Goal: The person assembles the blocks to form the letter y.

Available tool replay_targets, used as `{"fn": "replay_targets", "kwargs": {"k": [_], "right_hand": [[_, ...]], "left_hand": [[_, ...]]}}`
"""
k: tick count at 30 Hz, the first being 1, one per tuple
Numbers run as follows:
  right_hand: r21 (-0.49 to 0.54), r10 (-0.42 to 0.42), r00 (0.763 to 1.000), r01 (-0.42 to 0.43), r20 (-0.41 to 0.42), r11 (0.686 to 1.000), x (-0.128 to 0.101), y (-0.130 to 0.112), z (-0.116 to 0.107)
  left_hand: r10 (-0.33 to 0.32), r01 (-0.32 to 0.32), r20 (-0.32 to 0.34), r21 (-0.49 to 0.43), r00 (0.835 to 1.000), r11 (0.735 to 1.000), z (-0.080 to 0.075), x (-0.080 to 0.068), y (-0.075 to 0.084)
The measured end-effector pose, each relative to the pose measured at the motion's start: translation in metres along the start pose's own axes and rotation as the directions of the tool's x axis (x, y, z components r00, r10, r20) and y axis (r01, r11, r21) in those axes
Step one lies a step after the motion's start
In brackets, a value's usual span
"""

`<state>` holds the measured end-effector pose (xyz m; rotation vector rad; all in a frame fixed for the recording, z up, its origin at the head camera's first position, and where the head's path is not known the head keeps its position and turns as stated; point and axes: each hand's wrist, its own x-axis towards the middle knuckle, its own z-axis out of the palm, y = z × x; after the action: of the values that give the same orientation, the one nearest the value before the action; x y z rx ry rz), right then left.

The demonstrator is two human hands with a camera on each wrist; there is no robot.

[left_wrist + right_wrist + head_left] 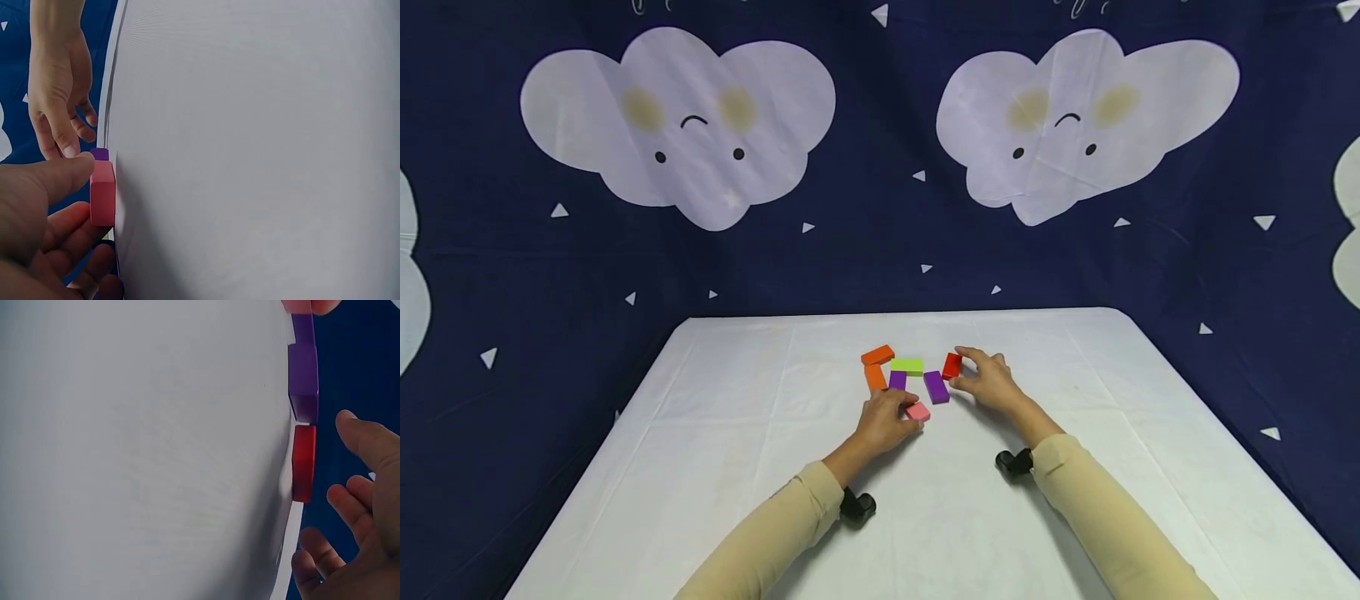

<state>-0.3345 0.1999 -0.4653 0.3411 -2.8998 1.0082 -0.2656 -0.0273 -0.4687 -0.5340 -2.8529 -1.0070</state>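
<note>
The left grip [886,419] pinches a pink block [918,411] between thumb and fingers on the white bench [775,467]. The right grip [991,379], fingers spread and loosely bent, sits just beside a red block [952,365]; whether it touches is unclear.

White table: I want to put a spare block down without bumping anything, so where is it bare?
The white table is bare left of the left hand, right of the right hand, and along the far edge beyond the orange block. It is crowded mid-table, where the green block, purple block, red block and pink block cluster between the hands.
</note>
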Motion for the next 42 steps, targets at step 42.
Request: {"fn": "replay_targets", "kwargs": {"k": [42], "right_hand": [[-0.069, 0.109, 0.993, -0.105, 0.052, 0.992, 0.019, 0.005, 0.002]], "left_hand": [[-0.037, 0.035, -0.021, -0.074, 0.999, 0.997, 0.003, -0.001, -0.002]]}}
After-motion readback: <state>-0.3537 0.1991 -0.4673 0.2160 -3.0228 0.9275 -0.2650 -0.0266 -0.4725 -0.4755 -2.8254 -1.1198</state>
